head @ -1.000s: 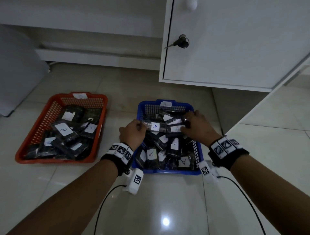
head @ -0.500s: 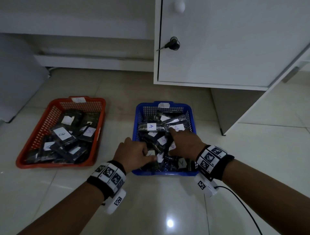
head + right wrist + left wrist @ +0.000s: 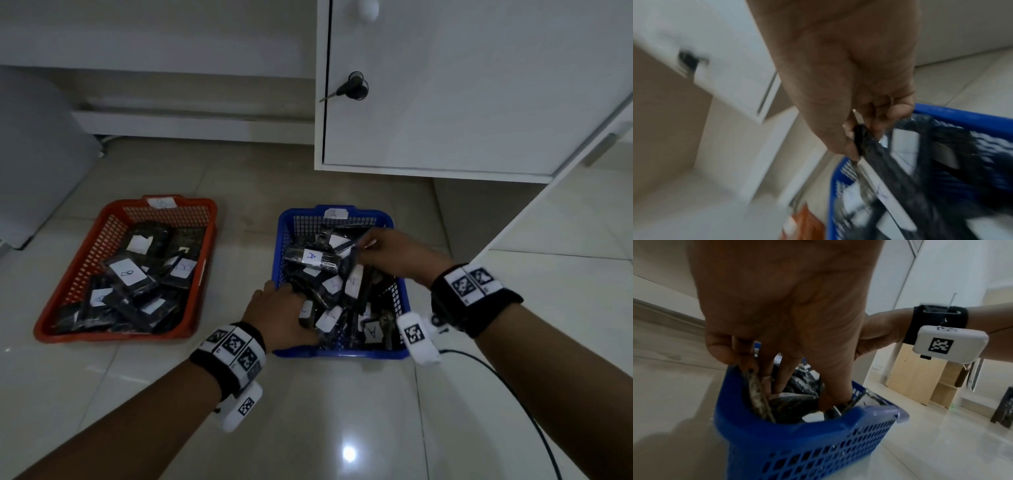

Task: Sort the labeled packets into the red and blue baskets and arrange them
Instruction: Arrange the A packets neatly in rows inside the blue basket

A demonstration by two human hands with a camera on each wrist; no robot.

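Baskets: red basket (image 3: 84,270) left, blue basket (image 3: 280,253) right, both on tiled floor (image 3: 308,411); bare floor strip betw. them.
Edges: cabinet (image 3: 462,102) corner just behind blue basket; open floor in front.
Packets: dark, w/ white labels; "A" packets (image 3: 313,260) heaped crooked in blue basket, others in red.
Left hand (image 3: 279,317): grip dug into packets at blue basket's near-left corner, fingers curled round them.
Right hand (image 3: 394,255): grip pinching a packet's edge near far rim.
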